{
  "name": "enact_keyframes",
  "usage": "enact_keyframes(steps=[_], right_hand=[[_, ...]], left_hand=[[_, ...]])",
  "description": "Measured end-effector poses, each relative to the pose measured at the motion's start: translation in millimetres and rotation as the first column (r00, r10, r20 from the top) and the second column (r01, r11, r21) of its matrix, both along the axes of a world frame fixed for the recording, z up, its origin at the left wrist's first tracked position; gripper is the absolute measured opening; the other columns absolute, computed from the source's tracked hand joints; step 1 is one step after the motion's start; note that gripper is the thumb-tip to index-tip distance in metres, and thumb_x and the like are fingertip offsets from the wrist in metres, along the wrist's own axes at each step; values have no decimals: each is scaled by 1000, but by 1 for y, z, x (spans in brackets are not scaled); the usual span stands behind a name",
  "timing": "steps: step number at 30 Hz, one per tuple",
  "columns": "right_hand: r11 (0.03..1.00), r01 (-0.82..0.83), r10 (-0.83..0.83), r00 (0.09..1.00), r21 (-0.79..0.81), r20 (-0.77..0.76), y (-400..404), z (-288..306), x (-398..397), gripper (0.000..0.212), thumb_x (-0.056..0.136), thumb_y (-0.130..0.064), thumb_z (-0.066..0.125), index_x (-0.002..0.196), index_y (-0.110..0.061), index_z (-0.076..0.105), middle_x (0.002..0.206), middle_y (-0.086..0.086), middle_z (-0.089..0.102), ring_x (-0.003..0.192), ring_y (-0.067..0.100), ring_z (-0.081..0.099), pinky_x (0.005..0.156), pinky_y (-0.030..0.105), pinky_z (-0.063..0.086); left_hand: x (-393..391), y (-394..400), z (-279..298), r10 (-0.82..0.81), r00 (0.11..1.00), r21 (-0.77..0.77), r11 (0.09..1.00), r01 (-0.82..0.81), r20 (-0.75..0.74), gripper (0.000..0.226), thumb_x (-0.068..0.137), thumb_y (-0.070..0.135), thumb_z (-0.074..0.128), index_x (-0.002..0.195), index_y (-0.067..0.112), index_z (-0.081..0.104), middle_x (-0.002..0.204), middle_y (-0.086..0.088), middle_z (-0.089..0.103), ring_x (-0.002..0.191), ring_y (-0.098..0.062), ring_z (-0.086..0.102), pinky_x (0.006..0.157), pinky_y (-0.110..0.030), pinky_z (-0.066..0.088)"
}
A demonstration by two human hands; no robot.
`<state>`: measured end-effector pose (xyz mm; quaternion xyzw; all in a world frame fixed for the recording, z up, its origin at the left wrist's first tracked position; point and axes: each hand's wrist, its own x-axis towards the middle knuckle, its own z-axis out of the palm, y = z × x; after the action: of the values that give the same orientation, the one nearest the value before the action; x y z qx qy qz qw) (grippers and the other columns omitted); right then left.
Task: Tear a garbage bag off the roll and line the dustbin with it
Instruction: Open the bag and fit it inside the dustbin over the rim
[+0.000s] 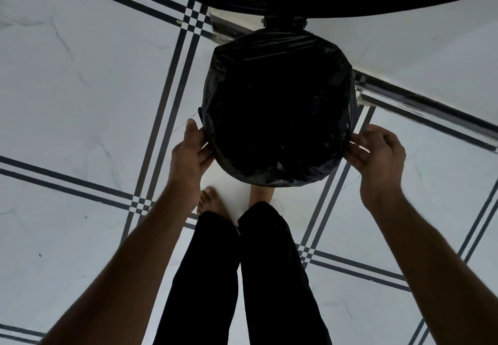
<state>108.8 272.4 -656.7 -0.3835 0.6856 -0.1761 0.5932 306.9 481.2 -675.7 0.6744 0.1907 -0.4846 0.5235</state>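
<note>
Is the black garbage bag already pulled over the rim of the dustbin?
Yes, the black garbage bag is folded over the dustbin's rim all around, with the left hand and right hand at its sides.

White marbled floor tiles [80, 96] with dark double-line borders fill the frame. Bare feet [213, 203] and black trouser legs [215, 277] at lower centre. A metal threshold strip [431, 112] crosses right of centre, slanting down toward the right edge.

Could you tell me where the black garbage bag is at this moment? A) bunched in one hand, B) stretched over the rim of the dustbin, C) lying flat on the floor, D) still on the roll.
B: the garbage bag covers the dustbin's rim, with the left hand and right hand at its sides.
</note>
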Motion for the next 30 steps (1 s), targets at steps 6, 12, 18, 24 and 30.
enact_keyframes(steps=[6,12,18,24,30], right_hand=[[980,-103,60,969,172,239,6,2,4,41,94,-34,47,128,-12,57,104,15,59,97,23,57,91,32,46],[973,-37,-35,952,229,303,1,4,8,33,98,-33,44,120,-18,62,82,-4,70,76,11,64,81,29,45],[981,48,-88,974,188,210,4,-1,11,31,93,-35,49,118,-22,63,86,-3,69,80,15,62,80,30,46],[991,122,-118,991,62,-64,21,4,5,31,89,-26,52,113,-15,67,97,-1,70,95,14,68,83,33,57],[933,-49,-4,989,357,146,39,5,-11,43,100,-46,47,133,-21,59,119,0,70,115,20,66,96,43,53]], left_hand=[[-6,-3,-2,-9,1000,-23,1000,9,-30,70,98,64,19,140,19,54,137,2,61,126,-9,56,111,-31,39],[-9,-5,-1,30,996,-48,998,-34,-78,76,97,67,12,140,19,52,141,0,58,131,-12,52,114,-32,35],[-5,-3,-1,113,990,-30,993,-116,-85,69,100,61,21,137,13,56,133,-4,64,123,-15,59,109,-34,42],[-9,10,-1,214,976,54,976,-212,-48,50,103,49,34,119,14,67,116,-2,72,113,-15,66,104,-35,49],[-23,11,0,76,971,15,997,-74,-227,66,97,64,24,131,18,56,126,-3,63,122,-22,58,106,-40,45]])
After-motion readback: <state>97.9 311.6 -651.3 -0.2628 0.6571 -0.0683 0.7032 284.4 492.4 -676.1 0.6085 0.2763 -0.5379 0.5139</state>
